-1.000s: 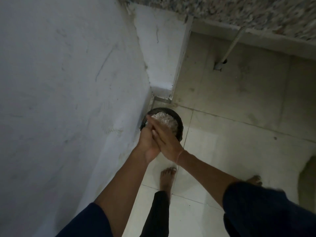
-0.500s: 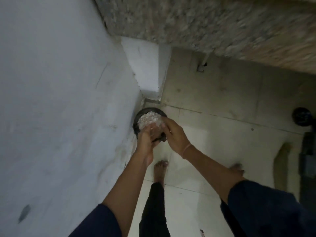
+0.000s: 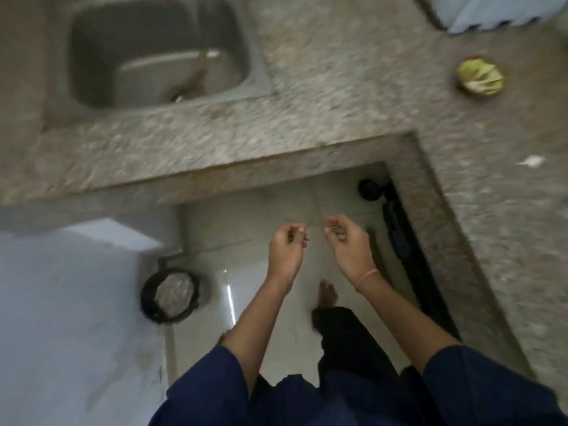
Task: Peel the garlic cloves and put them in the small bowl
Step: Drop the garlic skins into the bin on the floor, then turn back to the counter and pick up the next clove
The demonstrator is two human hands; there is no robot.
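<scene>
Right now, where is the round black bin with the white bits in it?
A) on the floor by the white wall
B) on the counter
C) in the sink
A: the black bin stands on the floor beside the white wall.

Left hand [image 3: 287, 245]: centre frame, raised, fingers curled to thumb. Right hand [image 3: 347, 241]: just beside, not touching, same curl; contents indiscernible. Forearms bare.

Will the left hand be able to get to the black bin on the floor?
Probably yes. The black bin sits by the wall, down and left of the left hand, with only bare floor between them. The person may have to bend down.
</scene>
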